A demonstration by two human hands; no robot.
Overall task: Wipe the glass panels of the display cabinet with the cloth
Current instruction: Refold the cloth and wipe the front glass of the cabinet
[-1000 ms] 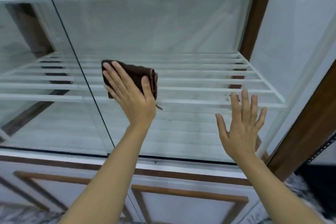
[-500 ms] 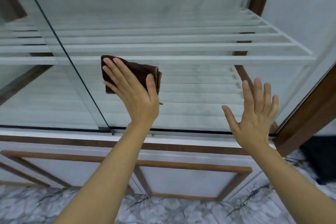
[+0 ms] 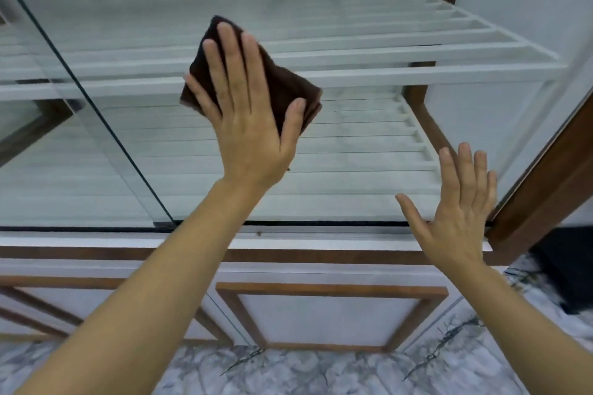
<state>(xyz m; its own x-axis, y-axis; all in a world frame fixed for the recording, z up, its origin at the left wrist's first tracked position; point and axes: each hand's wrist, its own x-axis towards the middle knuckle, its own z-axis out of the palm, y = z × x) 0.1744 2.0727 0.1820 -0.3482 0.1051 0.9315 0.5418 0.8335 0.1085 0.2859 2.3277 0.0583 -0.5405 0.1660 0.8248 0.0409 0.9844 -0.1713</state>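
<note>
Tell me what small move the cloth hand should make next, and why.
Probably slide the left hand down and rightward, pressing the cloth flat on the glass panel. The fingers lie straight over the cloth near the pane's upper middle, and a broad stretch of glass lies bare between it and the right hand, flat near the lower right corner.

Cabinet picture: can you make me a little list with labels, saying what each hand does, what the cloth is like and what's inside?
Left hand: flat, fingers straight, pressing the cloth on the glass panel
Cloth: dark brown, folded
Right hand: open, fingers pointing up, low by the glass; touching or not, cannot tell
Inside: white slatted shelves
Floor: grey marble
</note>
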